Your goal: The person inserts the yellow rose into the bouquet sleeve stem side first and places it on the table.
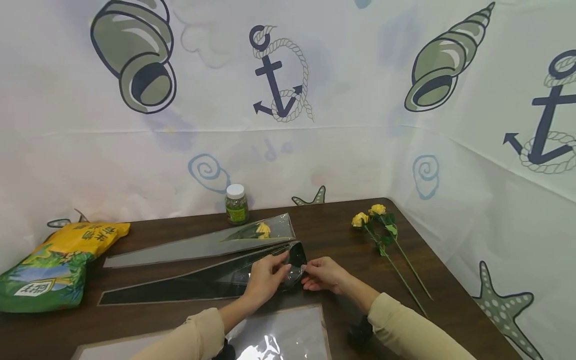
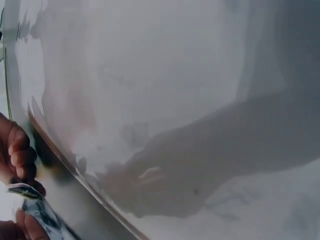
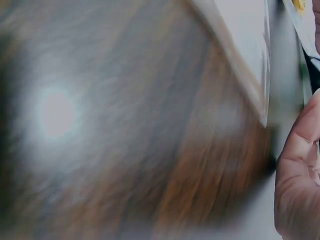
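Note:
A tapered black flower sleeve [image 1: 180, 287] with a clear front lies on the table, its wide end lifted between both hands. My left hand [image 1: 265, 277] pinches the clear film near that mouth with thumb and fingertips. At the right edge of the mouth, my right hand [image 1: 326, 274] grips the rim between thumb and forefinger. The left wrist view catches the right hand [image 2: 17, 152] and left fingers [image 2: 32, 227] close together on the sleeve [image 2: 45, 220]. Only part of the right hand [image 3: 300, 175] appears in the right wrist view.
Behind lies a grey sleeve [image 1: 180, 250] holding a yellow flower [image 1: 263, 230]. Two yellow roses [image 1: 369, 217] rest on the right. A lidded jar [image 1: 236, 205] stands at the back, a yellow-green bag [image 1: 58, 270] at left. Clear-topped sheets [image 1: 288, 330] lie in front.

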`<action>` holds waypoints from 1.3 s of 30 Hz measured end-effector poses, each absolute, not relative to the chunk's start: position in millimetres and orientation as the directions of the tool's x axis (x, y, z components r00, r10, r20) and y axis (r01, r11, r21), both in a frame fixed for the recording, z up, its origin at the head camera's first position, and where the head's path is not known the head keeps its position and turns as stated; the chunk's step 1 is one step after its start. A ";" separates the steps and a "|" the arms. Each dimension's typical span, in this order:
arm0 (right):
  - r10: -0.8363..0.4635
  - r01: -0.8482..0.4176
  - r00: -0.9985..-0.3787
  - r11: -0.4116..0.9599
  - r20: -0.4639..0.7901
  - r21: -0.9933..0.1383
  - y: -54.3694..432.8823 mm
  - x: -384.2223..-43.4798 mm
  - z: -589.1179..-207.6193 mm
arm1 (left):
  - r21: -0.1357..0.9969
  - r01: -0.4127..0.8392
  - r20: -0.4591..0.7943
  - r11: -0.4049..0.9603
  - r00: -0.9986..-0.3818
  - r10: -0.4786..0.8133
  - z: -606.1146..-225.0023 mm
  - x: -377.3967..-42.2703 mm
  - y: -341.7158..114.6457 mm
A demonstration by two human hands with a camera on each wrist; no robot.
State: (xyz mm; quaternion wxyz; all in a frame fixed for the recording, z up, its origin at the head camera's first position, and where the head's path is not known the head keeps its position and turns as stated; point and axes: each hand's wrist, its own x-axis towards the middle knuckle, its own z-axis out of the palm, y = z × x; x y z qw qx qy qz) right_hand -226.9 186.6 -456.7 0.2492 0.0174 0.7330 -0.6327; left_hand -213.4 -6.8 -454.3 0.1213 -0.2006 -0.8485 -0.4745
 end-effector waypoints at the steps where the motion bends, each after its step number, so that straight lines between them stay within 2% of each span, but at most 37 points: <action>1: -0.298 0.340 -0.874 0.188 -0.383 -0.921 187.0 -226.8 -457.5 | 0.763 0.448 0.392 0.466 -0.894 0.218 -454.4 -213.8 -9.1; 5: -0.276 0.275 -0.907 0.180 -0.317 -0.944 196.6 -225.9 -457.4 | 0.783 0.417 0.372 0.461 -0.909 0.191 -454.7 -213.8 -20.3; 7: -0.209 0.191 -0.951 0.190 -0.229 -0.963 207.6 -226.5 -455.3 | 0.781 0.408 0.370 0.472 -0.912 0.176 -454.6 -213.4 -26.3; 9: -0.080 0.095 -0.990 0.218 -0.115 -0.971 223.2 -228.6 -452.2 | 0.777 0.402 0.370 0.485 -0.914 0.164 -454.4 -213.1 -31.4; 12: 0.151 0.003 -0.987 0.372 0.058 -0.928 255.8 -232.4 -447.7 | 0.774 0.397 0.369 0.494 -0.916 0.159 -453.1 -213.6 -35.5; 15: 0.277 0.033 -0.948 0.578 0.158 -0.816 292.0 -232.1 -446.0 | 0.771 0.414 0.382 0.484 -0.909 0.169 -452.3 -214.2 -35.6; 18: 0.272 0.083 -0.944 0.741 0.185 -0.666 318.0 -227.7 -447.3 | 0.765 0.434 0.402 0.475 -0.899 0.173 -452.2 -214.7 -32.3; 21: 0.207 0.081 -0.964 0.829 0.169 -0.554 330.0 -223.2 -449.1 | 0.769 0.440 0.406 0.464 -0.897 0.177 -452.8 -215.8 -25.9; 27: 0.139 0.052 -0.978 0.883 0.154 -0.466 337.6 -219.5 -451.0 | 0.791 0.443 0.392 0.423 -0.897 0.207 -453.2 -217.4 -7.6; 29: 0.143 0.051 -0.980 0.846 0.135 -0.531 331.7 -220.5 -450.4 | 0.792 0.444 0.388 0.421 -0.896 0.215 -452.7 -217.6 -5.1; 32: 0.157 0.063 -0.986 0.662 0.056 -0.747 313.9 -222.4 -443.0 | 0.788 0.448 0.389 0.423 -0.894 0.222 -452.8 -218.3 -3.4; 35: 0.192 0.091 -0.981 0.294 -0.035 -0.952 288.3 -225.7 -429.4 | 0.783 0.452 0.393 0.428 -0.892 0.223 -453.6 -219.6 -3.3; 37: 0.219 0.077 -0.973 0.024 -0.070 -0.997 271.4 -228.2 -419.2 | 0.784 0.450 0.390 0.428 -0.893 0.224 -454.3 -220.0 -3.5; 39: 0.262 0.047 -0.960 -0.188 -0.096 -0.981 256.5 -230.1 -409.8 | 0.785 0.454 0.394 0.422 -0.891 0.226 -454.9 -219.9 -3.8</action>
